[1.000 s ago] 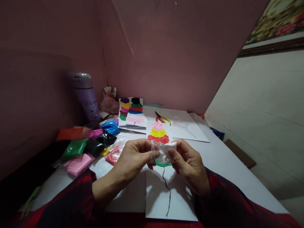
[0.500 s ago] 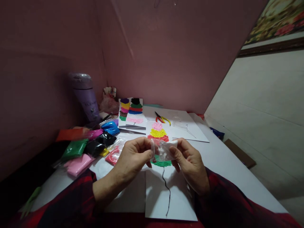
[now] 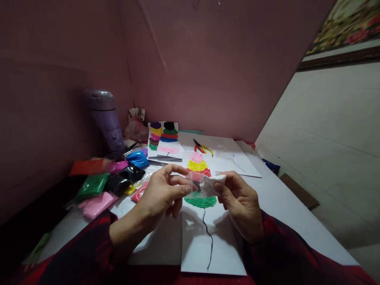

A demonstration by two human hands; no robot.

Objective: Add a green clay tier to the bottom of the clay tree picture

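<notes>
A small clear plastic bag with white clay-like stuff at its right end hangs over the picture. My right hand pinches the bag's white-filled right end between thumb and fingers. At its clear left end, my left hand holds the edge with the thumb and fingertips, the lower fingers curled loosely. Under both hands lies a white sheet with pink, yellow, red and green textured layers and a wavy black line below. The bag hides part of the layers.
Bags of coloured clay are heaped at left, near a purple bottle. Behind the sheet stand finished coloured cards. Red-and-yellow-handled pliers and a clear plastic piece lie farther back. A brown board is at right.
My left hand has shifted slightly left and its fingers have loosened at the bag's clear end. My right hand has moved a little right, still gripping the bag.
</notes>
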